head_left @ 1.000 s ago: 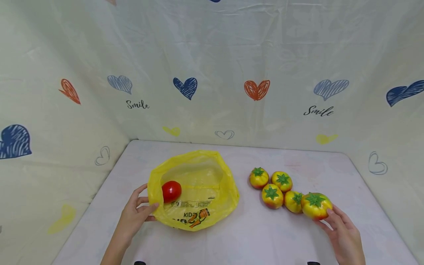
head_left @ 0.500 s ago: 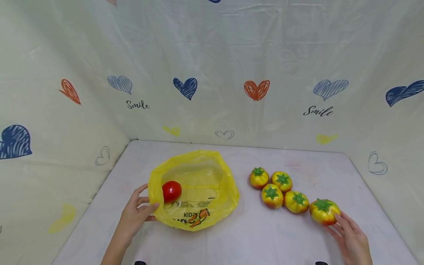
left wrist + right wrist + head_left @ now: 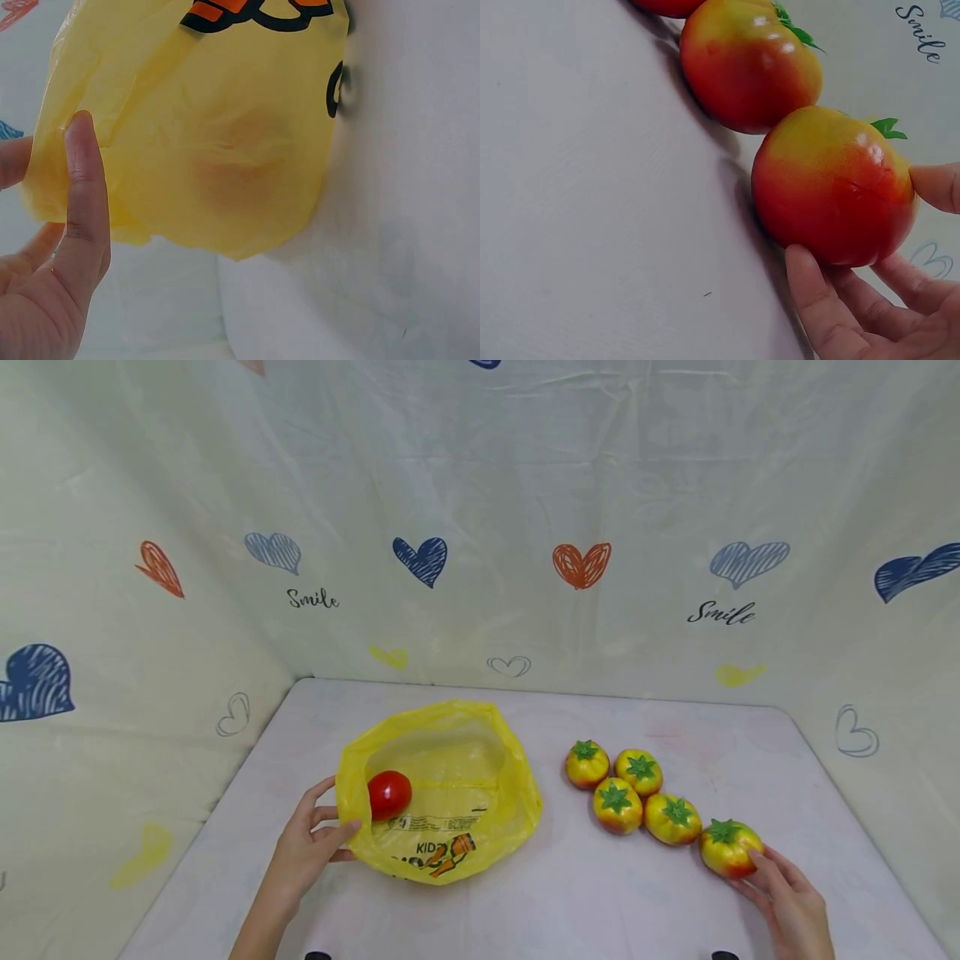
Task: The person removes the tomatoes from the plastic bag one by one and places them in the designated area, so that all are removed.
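On the left, my left hand pinches the left side of a yellow plastic bag, whose mouth gapes toward me. Inside the bag, at its left, lies a round red tomato-like thing, partly covered by the bag's edge. Through the plastic in the left wrist view it is only a dark reddish blur. My right hand grips a yellow-and-red tomato with a green leafy top, thumb on one side and fingers beneath. In the right wrist view this tomato sits close beside a similar one.
Several more yellow-and-red tomatoes cluster on the white table, right of the bag. A pale cloth printed with hearts hangs behind the table and at its sides. Two small black objects show at the bottom edge.
My right hand first carried the tomato rightward and down, off the neighbouring one, then shifted it slightly back left and lower. The left hand and bag have stayed in place.
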Demonstrator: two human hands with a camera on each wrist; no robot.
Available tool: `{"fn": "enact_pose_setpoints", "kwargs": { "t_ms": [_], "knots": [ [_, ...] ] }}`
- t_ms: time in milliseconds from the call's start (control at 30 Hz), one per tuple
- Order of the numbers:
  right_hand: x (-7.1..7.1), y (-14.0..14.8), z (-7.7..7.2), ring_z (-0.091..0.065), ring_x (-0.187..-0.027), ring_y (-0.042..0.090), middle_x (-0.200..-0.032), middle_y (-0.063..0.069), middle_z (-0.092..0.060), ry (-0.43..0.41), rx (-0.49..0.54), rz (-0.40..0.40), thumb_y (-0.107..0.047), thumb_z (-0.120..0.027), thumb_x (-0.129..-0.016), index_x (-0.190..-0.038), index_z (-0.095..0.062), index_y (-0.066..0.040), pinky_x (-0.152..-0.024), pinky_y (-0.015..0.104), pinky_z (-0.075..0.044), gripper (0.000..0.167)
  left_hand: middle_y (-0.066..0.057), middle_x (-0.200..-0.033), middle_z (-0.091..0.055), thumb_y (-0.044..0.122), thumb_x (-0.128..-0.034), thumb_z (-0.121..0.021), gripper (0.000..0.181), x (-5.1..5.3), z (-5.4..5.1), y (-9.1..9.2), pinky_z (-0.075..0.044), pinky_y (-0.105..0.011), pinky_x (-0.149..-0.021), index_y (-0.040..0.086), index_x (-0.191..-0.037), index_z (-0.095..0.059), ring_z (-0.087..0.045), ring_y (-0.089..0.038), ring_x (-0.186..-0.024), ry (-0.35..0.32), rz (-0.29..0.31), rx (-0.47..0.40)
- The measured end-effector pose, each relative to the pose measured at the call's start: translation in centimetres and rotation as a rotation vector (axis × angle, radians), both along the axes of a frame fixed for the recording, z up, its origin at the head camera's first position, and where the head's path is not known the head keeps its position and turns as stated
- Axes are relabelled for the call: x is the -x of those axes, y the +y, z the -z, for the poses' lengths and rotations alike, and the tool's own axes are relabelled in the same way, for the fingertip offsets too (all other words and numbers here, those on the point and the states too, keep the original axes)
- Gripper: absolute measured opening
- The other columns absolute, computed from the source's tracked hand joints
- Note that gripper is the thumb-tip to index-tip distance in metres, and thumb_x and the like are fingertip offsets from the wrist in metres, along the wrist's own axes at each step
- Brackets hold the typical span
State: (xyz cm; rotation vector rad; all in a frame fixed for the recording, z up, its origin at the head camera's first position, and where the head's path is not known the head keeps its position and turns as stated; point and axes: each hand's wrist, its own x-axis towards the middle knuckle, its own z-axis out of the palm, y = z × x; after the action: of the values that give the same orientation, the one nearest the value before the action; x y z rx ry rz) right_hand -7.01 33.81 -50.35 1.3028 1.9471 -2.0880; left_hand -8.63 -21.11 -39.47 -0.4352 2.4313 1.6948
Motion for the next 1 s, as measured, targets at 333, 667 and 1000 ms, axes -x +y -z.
{"fn": "enact_pose_setpoints", "kwargs": {
  "t_ms": [333,667,1000],
  "knots": [
    [-0.2,-0.1,-0.6,-0.054,-0.075,-0.013,-0.146,0.005,-0.029,0.001,0.023,-0.024,-0.039,-0.045,-0.095,-0.148,-0.016,-0.010,-0.079,0.015,-0.053,0.067,-0.018,-0.114,-0.055,0.015,-0.0865,-0.064,0.071,0.0,0.0,-0.1,-0.058,-0.028,-0.067,0.018,-0.145,-0.024,-0.066,-0.014,-0.077,-0.002,0.000,0.006],
    [-0.8,0.3,-0.6,-0.059,-0.071,-0.009,-0.090,-0.024,-0.058,0.097,0.034,0.139,-0.032,-0.060,-0.089,-0.141,-0.039,-0.024,-0.065,0.011,-0.053,0.056,-0.018,-0.114,-0.055,0.016,-0.0866,-0.064,0.071,-0.1,-0.1,-0.1,-0.058,-0.028,-0.067,0.018,-0.145,-0.023,-0.065,-0.014,-0.078,-0.002,-0.001,0.013],
    [-1.7,-3.1,-4.0,-0.053,-0.071,-0.011,-0.072,-0.028,-0.057,0.248,-0.139,0.359,-0.018,-0.057,-0.091,-0.095,-0.063,-0.031,-0.059,0.001,-0.045,0.015,-0.018,-0.114,-0.055,0.016,-0.0868,-0.064,0.071,-0.2,-0.1,-0.1,-0.058,-0.028,-0.067,0.017,-0.144,-0.024,-0.066,-0.015,-0.079,-0.002,-0.002,0.018]
  ]
}}
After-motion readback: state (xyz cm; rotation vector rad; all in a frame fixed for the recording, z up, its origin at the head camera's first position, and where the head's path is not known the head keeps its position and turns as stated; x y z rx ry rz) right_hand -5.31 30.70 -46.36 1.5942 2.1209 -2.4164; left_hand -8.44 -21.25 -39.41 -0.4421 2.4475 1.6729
